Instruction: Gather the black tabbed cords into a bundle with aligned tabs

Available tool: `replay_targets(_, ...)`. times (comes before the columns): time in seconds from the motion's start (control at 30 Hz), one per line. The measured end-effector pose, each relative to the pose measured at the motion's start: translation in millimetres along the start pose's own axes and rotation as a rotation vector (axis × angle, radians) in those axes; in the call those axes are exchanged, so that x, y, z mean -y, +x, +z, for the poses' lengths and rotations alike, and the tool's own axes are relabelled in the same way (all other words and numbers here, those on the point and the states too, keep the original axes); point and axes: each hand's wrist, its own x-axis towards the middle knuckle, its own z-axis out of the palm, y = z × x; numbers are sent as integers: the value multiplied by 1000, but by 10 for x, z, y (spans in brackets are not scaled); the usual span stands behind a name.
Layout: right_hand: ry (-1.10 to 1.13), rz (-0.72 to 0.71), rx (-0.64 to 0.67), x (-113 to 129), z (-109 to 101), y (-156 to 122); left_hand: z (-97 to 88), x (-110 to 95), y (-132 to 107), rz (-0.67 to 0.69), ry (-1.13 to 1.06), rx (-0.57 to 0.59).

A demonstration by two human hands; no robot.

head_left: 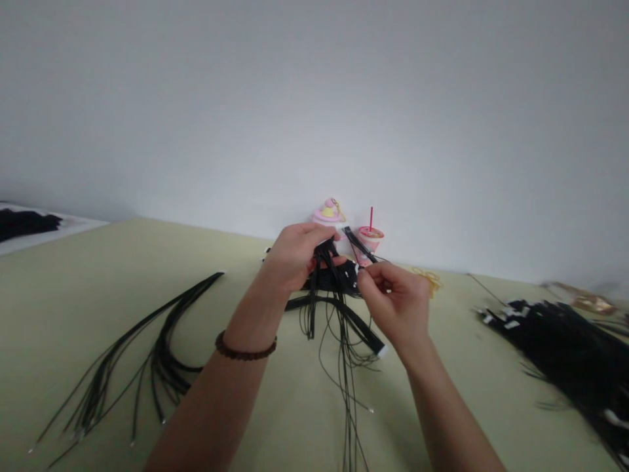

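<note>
My left hand [299,255], with a beaded bracelet on its wrist, is closed around a bundle of thin black wires [330,262]. A white end piece sticks out past its fingers, and loose wires hang down towards the table. To the right, my right hand [396,292] is closed in a pinch at the edge of the bundle. Whatever sits between its fingertips is too small to make out. Under the hands lies another black wire bundle [361,326] with a white connector [382,352] at its end.
A pink lidded container [327,213] and a pink cup [371,237] with a red straw stand against the wall. More black wires [170,337] lie at left. A large black wire pile [565,360] fills the right side, near yellow bands [430,280].
</note>
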Motion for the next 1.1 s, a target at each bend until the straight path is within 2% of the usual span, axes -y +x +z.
replay_targets(0.47,-14,-6,32,-23,37,13,10,1,-14,9,34,-6)
replay_targets(0.7,-73,-71,68,-93,46,23,57,35,-64,-9,69,111)
replay_targets(1.1,-130,-109,36,-87,14,22,51,60,-79,33,122,161)
